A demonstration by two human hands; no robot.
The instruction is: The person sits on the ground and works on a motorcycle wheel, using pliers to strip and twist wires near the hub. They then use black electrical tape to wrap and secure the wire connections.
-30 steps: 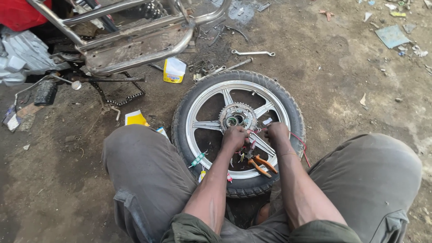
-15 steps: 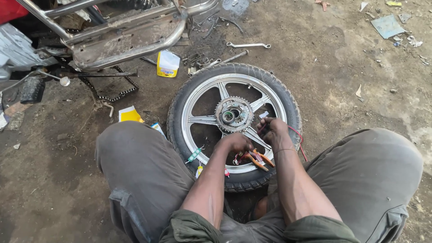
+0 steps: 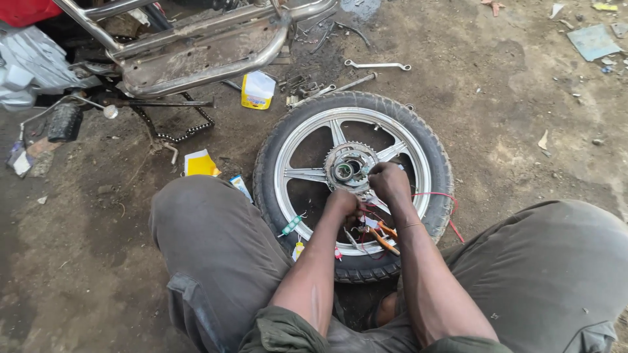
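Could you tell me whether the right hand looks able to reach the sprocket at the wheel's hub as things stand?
Probably yes: the right hand already rests beside the sprocket, with nothing between them.

Half a second before, the right hand (image 3: 387, 181) was lifted off toward the rim of the wheel (image 3: 353, 183); it came back onto the sprocket hub (image 3: 347, 168). The left hand (image 3: 343, 201), earlier at the hub, dropped lower, just above the orange-handled pliers (image 3: 383, 238).
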